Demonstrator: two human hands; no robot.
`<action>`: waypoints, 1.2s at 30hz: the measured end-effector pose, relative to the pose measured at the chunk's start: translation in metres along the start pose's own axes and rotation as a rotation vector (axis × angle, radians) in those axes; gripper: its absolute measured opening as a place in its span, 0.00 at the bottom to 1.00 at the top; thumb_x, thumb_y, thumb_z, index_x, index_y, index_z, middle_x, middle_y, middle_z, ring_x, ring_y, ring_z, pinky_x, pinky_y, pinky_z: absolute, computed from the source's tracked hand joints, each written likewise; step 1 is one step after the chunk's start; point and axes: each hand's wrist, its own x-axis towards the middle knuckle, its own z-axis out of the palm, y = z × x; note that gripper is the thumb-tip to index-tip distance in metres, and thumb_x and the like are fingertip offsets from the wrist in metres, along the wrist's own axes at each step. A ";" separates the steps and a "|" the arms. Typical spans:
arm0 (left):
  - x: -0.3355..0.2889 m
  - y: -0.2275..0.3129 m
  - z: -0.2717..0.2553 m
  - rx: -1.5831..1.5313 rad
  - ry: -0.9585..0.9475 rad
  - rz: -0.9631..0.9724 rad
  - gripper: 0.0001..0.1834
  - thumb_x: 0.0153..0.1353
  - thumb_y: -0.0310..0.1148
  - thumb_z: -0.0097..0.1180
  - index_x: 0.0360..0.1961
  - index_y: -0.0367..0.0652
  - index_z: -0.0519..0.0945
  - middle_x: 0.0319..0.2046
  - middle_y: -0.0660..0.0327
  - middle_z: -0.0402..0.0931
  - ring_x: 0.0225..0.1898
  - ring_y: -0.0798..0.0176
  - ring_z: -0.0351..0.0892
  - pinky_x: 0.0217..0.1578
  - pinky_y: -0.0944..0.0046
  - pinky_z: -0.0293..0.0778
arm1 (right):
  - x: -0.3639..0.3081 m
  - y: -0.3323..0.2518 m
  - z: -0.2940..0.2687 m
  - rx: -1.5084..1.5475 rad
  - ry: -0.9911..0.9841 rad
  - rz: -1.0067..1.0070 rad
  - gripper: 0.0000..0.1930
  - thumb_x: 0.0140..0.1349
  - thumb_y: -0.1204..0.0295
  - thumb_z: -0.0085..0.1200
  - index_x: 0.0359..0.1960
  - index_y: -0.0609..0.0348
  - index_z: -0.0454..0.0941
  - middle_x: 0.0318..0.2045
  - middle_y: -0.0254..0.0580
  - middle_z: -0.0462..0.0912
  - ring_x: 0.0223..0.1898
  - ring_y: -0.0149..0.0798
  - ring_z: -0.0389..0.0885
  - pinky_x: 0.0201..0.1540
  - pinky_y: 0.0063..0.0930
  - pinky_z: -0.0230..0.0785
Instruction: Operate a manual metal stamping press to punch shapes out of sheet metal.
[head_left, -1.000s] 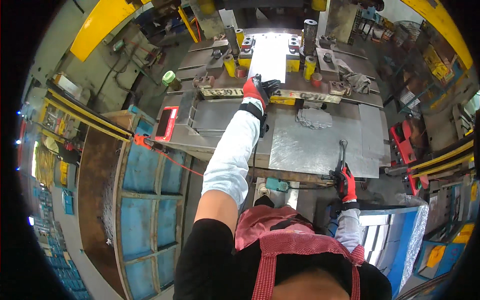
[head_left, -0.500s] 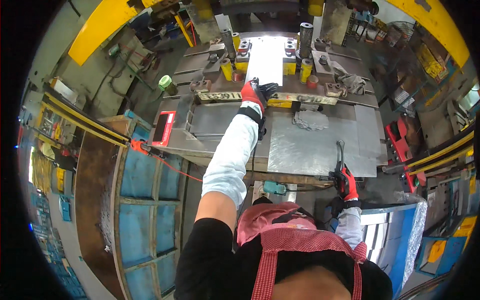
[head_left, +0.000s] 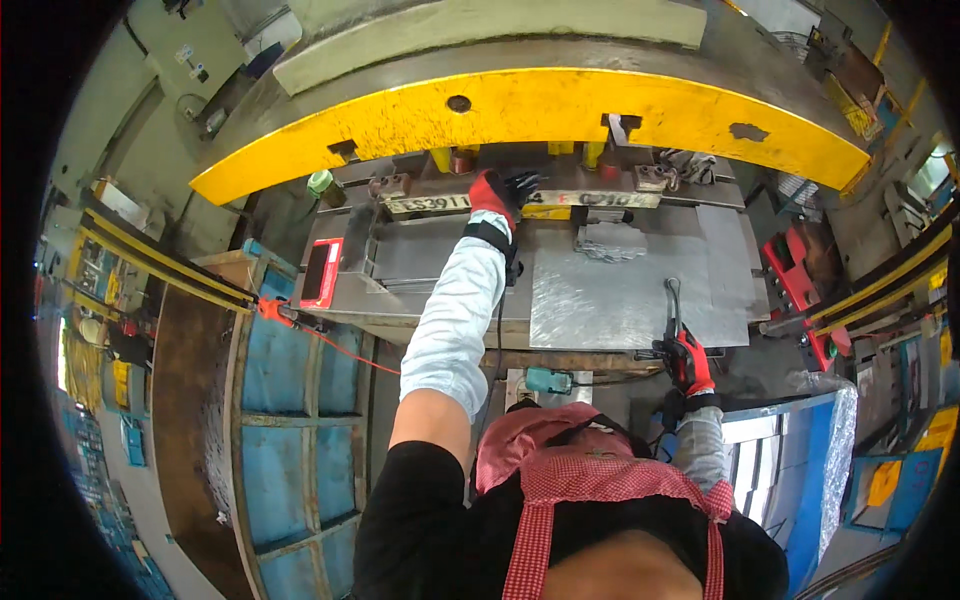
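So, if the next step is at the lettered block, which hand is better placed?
Probably the left hand: it is at the lettered block. The right hand is farther off, gripping a tool by the near edge of the metal sheet.

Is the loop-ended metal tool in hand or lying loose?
In hand: the right hand grips the metal tool, its loop extending forward.

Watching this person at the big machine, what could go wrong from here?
The gloved left hand is at the lettered bar, just in front of the big yellow beam; fingers could be pinched if they went under it.
The right hand holds a looped metal tool over the gray sheet; it might slip and scratch it.
The jagged thin pieces lying there could perhaps slide if bumped.
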 end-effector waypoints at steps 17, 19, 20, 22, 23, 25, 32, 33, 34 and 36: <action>-0.027 -0.026 0.051 0.076 0.085 0.184 0.28 0.60 0.45 0.35 0.43 0.24 0.65 0.35 0.37 0.73 0.32 0.43 0.77 0.37 0.52 0.75 | -0.025 -0.044 0.040 -0.013 0.170 -0.135 0.30 0.53 0.74 0.49 0.61 0.48 0.57 0.23 0.29 0.70 0.20 0.24 0.67 0.21 0.19 0.62; -0.026 -0.023 0.043 0.109 0.074 0.164 0.27 0.61 0.46 0.35 0.43 0.25 0.65 0.35 0.37 0.73 0.33 0.42 0.77 0.37 0.52 0.75 | -0.025 -0.095 0.081 -0.124 0.014 -0.215 0.30 0.54 0.74 0.49 0.61 0.50 0.56 0.26 0.28 0.69 0.21 0.22 0.65 0.23 0.18 0.61; -0.026 -0.022 0.040 0.113 0.073 0.160 0.27 0.61 0.46 0.35 0.43 0.25 0.65 0.35 0.37 0.73 0.33 0.42 0.77 0.37 0.52 0.75 | -0.019 -0.123 0.108 -0.146 -0.056 -0.266 0.30 0.54 0.74 0.49 0.61 0.50 0.56 0.28 0.27 0.69 0.22 0.22 0.65 0.23 0.18 0.62; -0.023 -0.020 0.039 0.094 0.089 0.127 0.27 0.61 0.46 0.35 0.43 0.25 0.65 0.35 0.36 0.73 0.34 0.42 0.77 0.37 0.51 0.75 | 0.021 -0.162 0.145 -0.167 -0.200 -0.377 0.28 0.55 0.74 0.50 0.59 0.53 0.60 0.30 0.27 0.70 0.28 0.22 0.67 0.30 0.18 0.64; -0.018 -0.018 0.029 0.080 0.086 0.166 0.28 0.61 0.46 0.35 0.42 0.24 0.65 0.35 0.36 0.73 0.34 0.42 0.77 0.37 0.51 0.75 | 0.043 -0.183 0.169 -0.253 -0.231 -0.447 0.26 0.55 0.73 0.50 0.57 0.55 0.61 0.31 0.27 0.71 0.31 0.22 0.67 0.34 0.18 0.63; -0.018 -0.018 0.028 0.108 0.041 0.120 0.30 0.61 0.47 0.36 0.41 0.22 0.66 0.34 0.36 0.73 0.34 0.42 0.77 0.37 0.51 0.74 | 0.091 -0.224 0.214 -0.194 -0.349 -0.515 0.21 0.54 0.71 0.52 0.51 0.59 0.67 0.35 0.26 0.73 0.38 0.22 0.67 0.44 0.16 0.59; -0.022 -0.030 0.045 0.039 0.033 0.038 0.25 0.60 0.45 0.39 0.44 0.29 0.65 0.35 0.39 0.74 0.33 0.44 0.77 0.36 0.53 0.76 | 0.190 -0.281 0.266 -0.205 -0.297 -0.192 0.09 0.52 0.64 0.54 0.33 0.50 0.74 0.19 0.24 0.72 0.17 0.21 0.65 0.19 0.16 0.56; -0.020 -0.029 0.042 0.039 0.039 0.025 0.25 0.60 0.45 0.39 0.44 0.29 0.65 0.35 0.39 0.74 0.33 0.44 0.77 0.36 0.53 0.76 | 0.189 -0.268 0.262 0.098 -0.367 -0.229 0.09 0.53 0.66 0.52 0.36 0.51 0.73 0.20 0.22 0.70 0.19 0.20 0.64 0.21 0.15 0.55; -0.020 -0.022 0.031 0.009 0.037 -0.027 0.26 0.60 0.46 0.39 0.43 0.28 0.67 0.35 0.40 0.74 0.33 0.44 0.77 0.36 0.54 0.76 | 0.172 -0.261 0.263 0.058 -0.384 -0.300 0.10 0.54 0.67 0.52 0.38 0.53 0.72 0.22 0.24 0.70 0.21 0.20 0.65 0.22 0.15 0.56; -0.021 -0.023 0.014 -0.038 0.033 -0.098 0.28 0.60 0.47 0.39 0.42 0.26 0.68 0.35 0.41 0.75 0.32 0.45 0.77 0.36 0.55 0.76 | 0.130 -0.239 0.238 -0.020 -0.331 -0.438 0.16 0.55 0.69 0.50 0.46 0.55 0.69 0.24 0.25 0.70 0.22 0.20 0.65 0.24 0.15 0.57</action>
